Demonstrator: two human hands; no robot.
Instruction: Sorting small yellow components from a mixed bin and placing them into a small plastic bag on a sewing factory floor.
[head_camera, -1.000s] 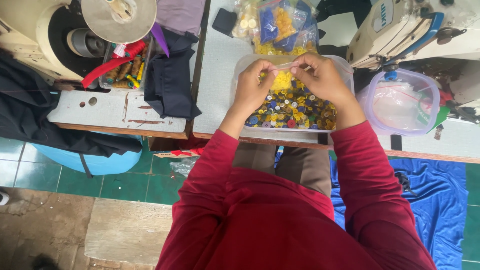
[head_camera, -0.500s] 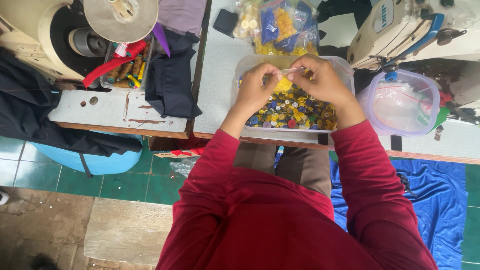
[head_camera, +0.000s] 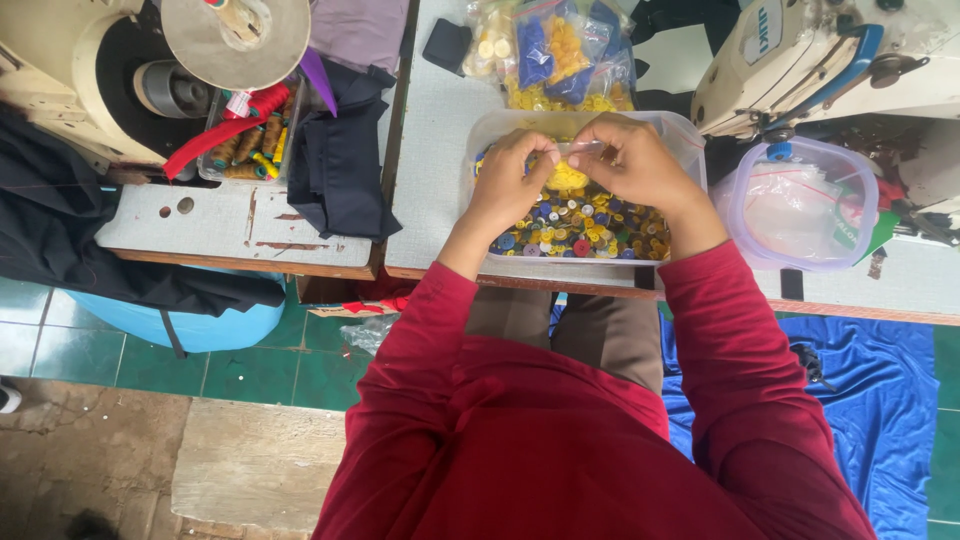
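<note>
Head view: your left hand (head_camera: 515, 180) and right hand (head_camera: 630, 160) meet over the clear tub (head_camera: 690, 135) of mixed buttons (head_camera: 575, 225) on the worktop (head_camera: 430, 150). Both sets of fingers pinch a small bag of yellow buttons (head_camera: 567, 177). Risk: it could slip, spilling yellow among the mixed lot.

Clear plastic rectangular tub (head_camera: 690, 135): contents are mixed loose buttons (head_camera: 585, 228), yellow, blue, red and green. Small clear bag of yellow buttons (head_camera: 567, 176): yellow throughout. Clear packets of sorted buttons (head_camera: 560, 55): blue, yellow, cream. Long red sleeves (head_camera: 740, 370): plain, unpatterned. Folded dark navy cloth (head_camera: 340, 165): plain. Blue fabric on the floor (head_camera: 890, 420): plain. Floor tiles (head_camera: 240, 370): green.
</note>
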